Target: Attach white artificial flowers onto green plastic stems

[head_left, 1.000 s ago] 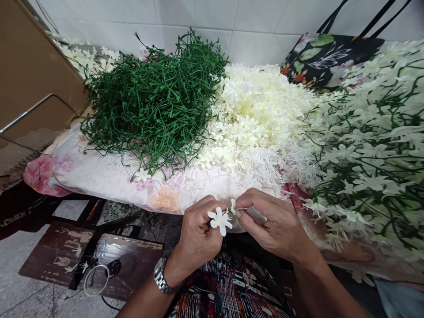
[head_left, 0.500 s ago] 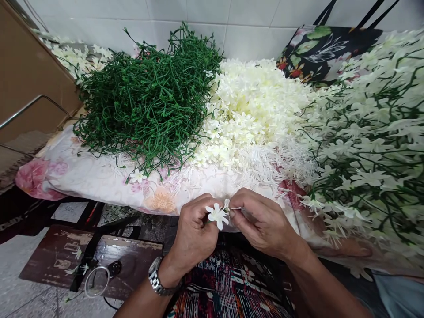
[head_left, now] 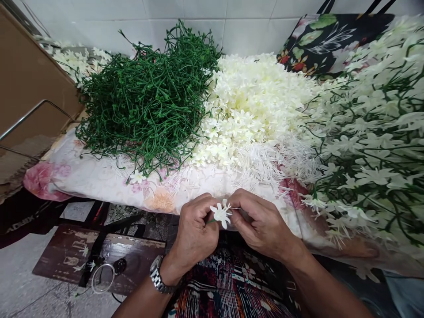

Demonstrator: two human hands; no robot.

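My left hand (head_left: 194, 232), with a metal watch on its wrist, pinches a green stem that carries a small white artificial flower (head_left: 221, 214). My right hand (head_left: 261, 225) is closed in a pinch right beside it, its fingertips on a thin white piece at the flower. Both hands meet low in the middle, just in front of a floral cloth (head_left: 99, 176). On the cloth lie a heap of green plastic stems (head_left: 149, 101) and a heap of loose white flowers (head_left: 258, 101).
Finished sprigs with white flowers on green stems (head_left: 374, 132) pile up at the right. A dark floral bag (head_left: 324, 42) leans on the tiled wall behind. A brown board (head_left: 26, 75) stands at left. A dark wooden board with a ring (head_left: 101, 278) lies on the floor.
The hands stay together on the flower, with the right fingers drawn closer to it. The view has shifted slightly.
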